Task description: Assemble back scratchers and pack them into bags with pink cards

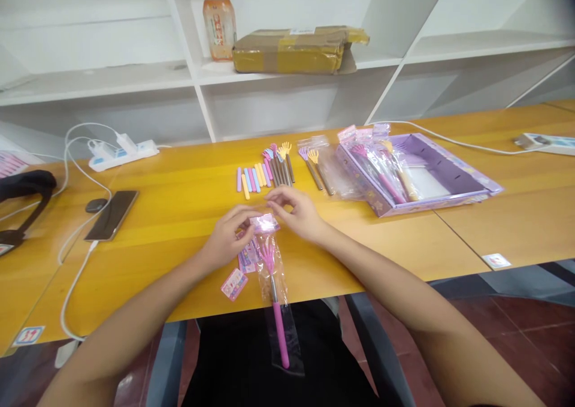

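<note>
A pink back scratcher (pixel 281 335) with a hand-shaped head lies in a clear plastic bag (pixel 265 284), which hangs over the table's front edge toward my lap. A pink printed card (pixel 265 223) sits at the bag's top. My left hand (pixel 230 234) is closed, its thumb and fingers pinching the bag's top at the left of the card. At the upper right corner, my right hand (pixel 297 213) is closed too, fingertips on the bag's clear flap. Under and beside my left hand are loose printed cards (pixel 234 284).
Coloured handle sleeves (pixel 251 179) and several scratcher heads on rods (pixel 281 164) lie ahead. A purple box (pixel 449 155) with bagged scratchers leaning in it stands right. A phone (pixel 112 215), cables and a power strip (pixel 123 155) are left. A shelf holds a carton (pixel 290 50) and bottle (pixel 219 26).
</note>
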